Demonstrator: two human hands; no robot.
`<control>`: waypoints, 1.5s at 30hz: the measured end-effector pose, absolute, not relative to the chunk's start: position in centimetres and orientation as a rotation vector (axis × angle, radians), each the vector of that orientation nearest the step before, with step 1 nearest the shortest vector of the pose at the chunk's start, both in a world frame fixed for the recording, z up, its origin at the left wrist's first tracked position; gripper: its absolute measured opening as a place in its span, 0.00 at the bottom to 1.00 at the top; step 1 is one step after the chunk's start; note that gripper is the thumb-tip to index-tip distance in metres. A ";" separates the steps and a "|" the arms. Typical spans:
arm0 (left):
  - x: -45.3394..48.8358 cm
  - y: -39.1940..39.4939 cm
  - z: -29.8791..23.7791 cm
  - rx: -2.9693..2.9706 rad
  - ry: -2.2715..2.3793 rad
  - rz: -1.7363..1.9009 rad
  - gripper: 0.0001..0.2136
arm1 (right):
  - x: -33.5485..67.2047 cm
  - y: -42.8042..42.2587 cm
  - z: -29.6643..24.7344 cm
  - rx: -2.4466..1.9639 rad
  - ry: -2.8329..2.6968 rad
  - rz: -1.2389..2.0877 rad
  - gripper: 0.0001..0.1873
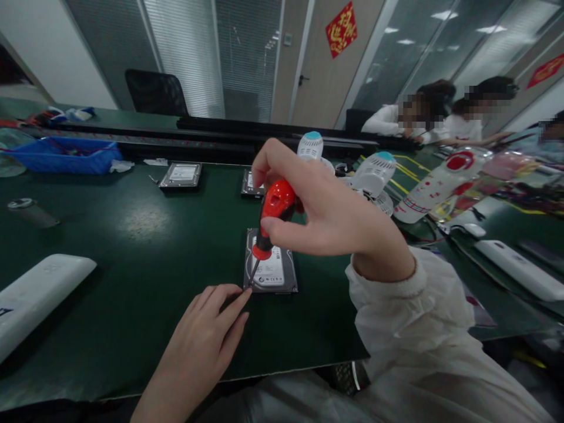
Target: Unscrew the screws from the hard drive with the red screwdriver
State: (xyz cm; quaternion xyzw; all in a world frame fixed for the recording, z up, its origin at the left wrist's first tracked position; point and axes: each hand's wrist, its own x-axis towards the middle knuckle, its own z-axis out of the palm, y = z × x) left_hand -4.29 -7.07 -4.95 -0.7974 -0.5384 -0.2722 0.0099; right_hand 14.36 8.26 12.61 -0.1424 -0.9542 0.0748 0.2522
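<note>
A hard drive (286, 273) with a white label lies flat on the green tabletop in front of me. My right hand (304, 205) is closed round the red and black handle of a screwdriver (277, 202), held tilted over the drive. Its thin shaft points down to the drive's near left corner. Beside that corner rests my left hand (209, 329), index and middle fingertips at the drive's edge, close to the screwdriver tip. The left thumb stays apart from the index finger. Whatever is under the tip is too small to make out.
Behind are two more hard drives, one at left (181, 175) and one partly hidden (250, 183). A blue tray (66, 157) stands far left; a white long object (39, 299) lies nearer. White handheld devices (374, 173) and a bottle (436, 182) are right. People sit beyond.
</note>
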 end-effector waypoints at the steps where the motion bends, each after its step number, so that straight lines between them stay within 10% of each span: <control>1: -4.3 -7.1 -5.0 -2.488 -1.682 -0.850 0.15 | 14.4 8.3 12.6 -0.364 -2.594 0.228 0.14; 45: -4.1 -7.1 -4.7 -2.485 -1.749 -0.851 0.15 | 14.7 8.5 12.9 -0.293 -2.607 0.293 0.15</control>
